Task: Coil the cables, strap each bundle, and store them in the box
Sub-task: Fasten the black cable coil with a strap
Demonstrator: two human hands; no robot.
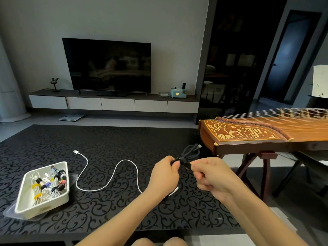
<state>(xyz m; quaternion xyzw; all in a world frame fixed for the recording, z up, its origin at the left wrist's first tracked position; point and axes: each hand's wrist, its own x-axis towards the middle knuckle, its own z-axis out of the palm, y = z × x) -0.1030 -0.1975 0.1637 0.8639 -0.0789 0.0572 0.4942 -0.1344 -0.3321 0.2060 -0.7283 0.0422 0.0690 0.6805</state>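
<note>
- Strapping step: my left grip pinches the coiled black cable at centre frame, right grip pinches its strap
- Next: fasten it snugly, then carry it to the box, lower left

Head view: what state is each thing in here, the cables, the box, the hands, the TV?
Black cable: coiled, held up in both hands.
White cable: uncoiled, lying loose on the dark surface.
Box: open, holding strapped bundles.
Left hand: grips the Black cable.
Right hand: pinches a dark bit of the Black cable.
TV: screen dark.
</note>
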